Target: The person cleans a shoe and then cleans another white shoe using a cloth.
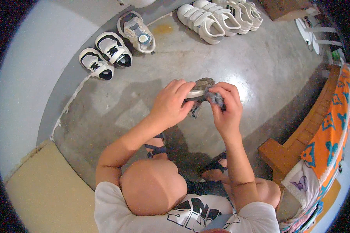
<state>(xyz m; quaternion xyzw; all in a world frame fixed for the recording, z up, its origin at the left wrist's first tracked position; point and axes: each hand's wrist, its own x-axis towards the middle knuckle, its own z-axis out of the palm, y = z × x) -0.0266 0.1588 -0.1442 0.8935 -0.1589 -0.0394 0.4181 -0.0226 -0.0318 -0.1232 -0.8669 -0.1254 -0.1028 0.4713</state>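
In front of me my left hand point(170, 101) is closed round a small shoe point(198, 90), with a greyish top and a pale side edge showing. The shoe is tilted and partly covered by my fingers. Dark strands, perhaps laces, hang below it. Pinched in my right hand point(228, 108) is a fuzzy grey cloth point(217, 99), pressed against the right end of the shoe. I cannot tell exactly which part of the shoe it touches.
Along the left wall stand two white-and-black shoes point(113, 48) and a grey-white shoe point(137, 32). Several white shoes point(202, 23) line the back. On the right are a cardboard box point(286, 8), a wooden frame point(295, 145) and an orange patterned cloth point(326, 132).
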